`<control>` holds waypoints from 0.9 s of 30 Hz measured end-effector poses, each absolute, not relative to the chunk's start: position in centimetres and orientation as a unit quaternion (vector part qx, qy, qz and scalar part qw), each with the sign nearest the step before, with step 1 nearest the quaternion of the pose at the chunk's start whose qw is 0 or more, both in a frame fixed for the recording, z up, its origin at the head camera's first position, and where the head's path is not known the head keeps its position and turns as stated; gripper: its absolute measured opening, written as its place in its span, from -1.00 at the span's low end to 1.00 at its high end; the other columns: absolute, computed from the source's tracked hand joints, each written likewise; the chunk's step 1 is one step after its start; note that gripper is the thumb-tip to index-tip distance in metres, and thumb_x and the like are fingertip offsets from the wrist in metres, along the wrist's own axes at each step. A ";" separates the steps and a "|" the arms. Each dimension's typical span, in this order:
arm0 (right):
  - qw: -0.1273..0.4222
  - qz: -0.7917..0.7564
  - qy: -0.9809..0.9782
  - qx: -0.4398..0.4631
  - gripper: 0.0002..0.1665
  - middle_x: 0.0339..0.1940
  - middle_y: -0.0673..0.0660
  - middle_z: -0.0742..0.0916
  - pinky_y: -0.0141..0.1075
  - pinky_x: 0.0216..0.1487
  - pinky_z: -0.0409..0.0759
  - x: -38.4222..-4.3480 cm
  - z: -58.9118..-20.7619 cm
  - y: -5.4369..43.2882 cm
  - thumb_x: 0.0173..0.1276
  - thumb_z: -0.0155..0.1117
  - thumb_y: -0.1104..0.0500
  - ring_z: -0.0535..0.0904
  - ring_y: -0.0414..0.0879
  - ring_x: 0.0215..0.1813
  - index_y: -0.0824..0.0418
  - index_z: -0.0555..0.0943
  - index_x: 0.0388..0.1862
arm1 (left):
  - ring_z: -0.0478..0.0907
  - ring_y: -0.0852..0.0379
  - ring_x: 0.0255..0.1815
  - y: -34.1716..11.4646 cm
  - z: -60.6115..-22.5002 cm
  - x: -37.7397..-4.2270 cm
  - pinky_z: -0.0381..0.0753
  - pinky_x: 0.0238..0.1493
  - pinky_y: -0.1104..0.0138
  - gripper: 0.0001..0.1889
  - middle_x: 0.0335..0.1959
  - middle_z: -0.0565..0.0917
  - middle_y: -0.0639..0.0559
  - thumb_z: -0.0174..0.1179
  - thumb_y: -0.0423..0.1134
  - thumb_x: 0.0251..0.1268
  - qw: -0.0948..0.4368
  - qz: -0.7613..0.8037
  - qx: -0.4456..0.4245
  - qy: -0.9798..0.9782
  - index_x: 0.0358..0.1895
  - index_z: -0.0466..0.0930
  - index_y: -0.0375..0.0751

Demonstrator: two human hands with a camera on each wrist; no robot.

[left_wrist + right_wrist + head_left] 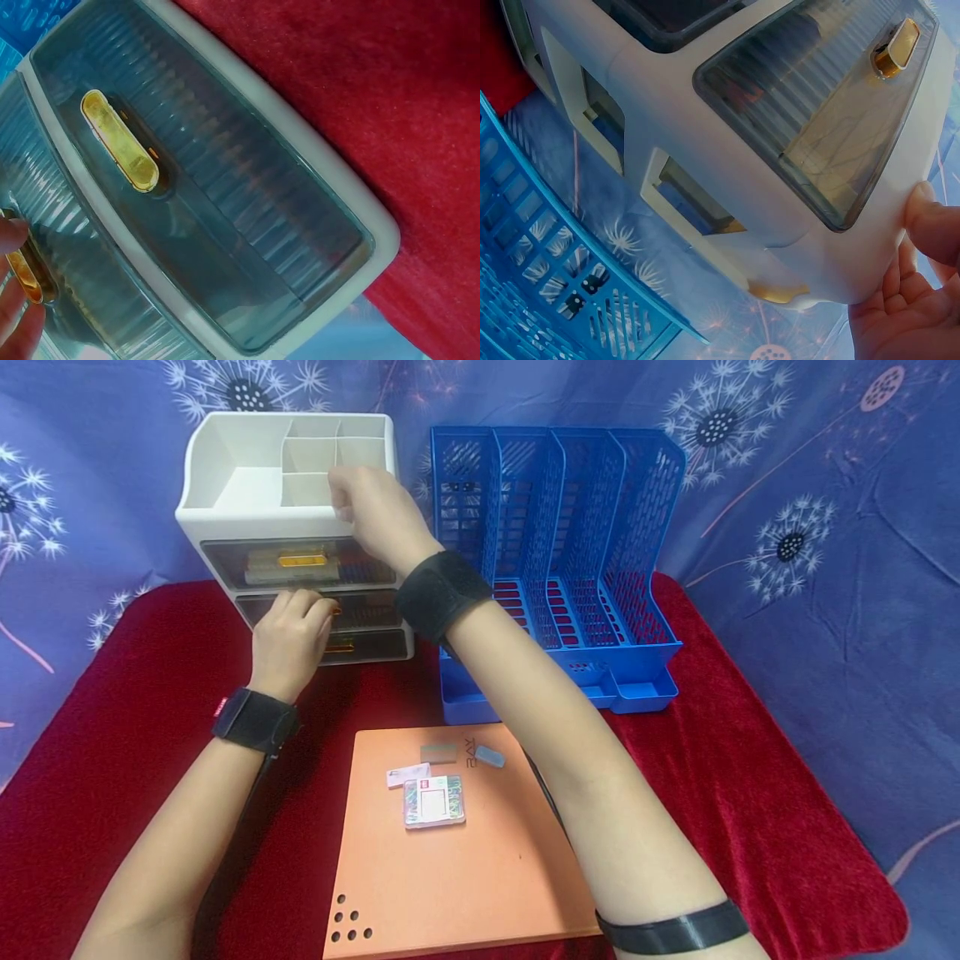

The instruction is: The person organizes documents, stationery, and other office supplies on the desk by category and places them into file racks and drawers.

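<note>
A white desktop drawer organizer (pixel 258 523) stands at the back left, its open top split into compartments above three smoky see-through drawers. My right hand (pixel 381 517) grips the front rim near its right corner, thumb (pixel 935 219) on the front face. Lower down, my left hand (pixel 291 631) is at the middle drawer, fingertips pinching its gold handle (pixel 27 277). The drawers look flush with the frame. Pale items show through the top drawer (pixel 262 566). The bottom drawer's gold handle (pixel 120 141) is untouched.
A blue mesh file rack (pixel 555 653) stands right of the organizer, behind my right forearm. On an orange board (pixel 450 877) in front lie a clear box of small coloured items (pixel 435 802), a white card (pixel 407 775) and a small translucent piece (pixel 490 757). Red cloth (pixel 750 802) covers the table.
</note>
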State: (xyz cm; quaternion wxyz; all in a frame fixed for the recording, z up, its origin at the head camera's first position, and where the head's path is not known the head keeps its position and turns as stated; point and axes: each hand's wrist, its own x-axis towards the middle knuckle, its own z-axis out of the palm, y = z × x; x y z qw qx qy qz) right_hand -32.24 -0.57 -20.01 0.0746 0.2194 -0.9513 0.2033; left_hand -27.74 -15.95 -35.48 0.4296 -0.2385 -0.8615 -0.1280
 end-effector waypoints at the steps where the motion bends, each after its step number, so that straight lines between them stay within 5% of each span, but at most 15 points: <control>1: 0.073 0.204 -0.952 0.219 -0.92 -0.15 -0.02 0.60 -0.40 -0.06 0.40 -32.2 -20.0 -0.6 0.33 0.13 0.28 0.42 -0.18 -0.11 0.11 0.46 -0.25 | 0.50 -0.17 -0.29 -16.0 -35.5 -27.7 0.54 -0.32 0.04 -0.88 -0.33 0.59 -0.19 0.16 -0.55 0.16 0.429 -0.127 -0.240 -0.862 -0.27 0.61 -0.34; 27: 0.070 0.196 -0.954 0.218 -0.91 -0.16 -0.01 0.59 -0.40 -0.07 0.39 -32.0 -19.6 -0.6 0.34 0.08 0.30 0.43 -0.17 -0.11 0.12 0.45 -0.24 | 0.52 -0.17 -0.29 -16.4 -35.5 -25.3 0.57 -0.33 0.06 -0.90 -0.33 0.61 -0.22 0.13 -0.45 0.26 0.421 -0.108 -0.267 -0.860 -0.24 0.63 -0.35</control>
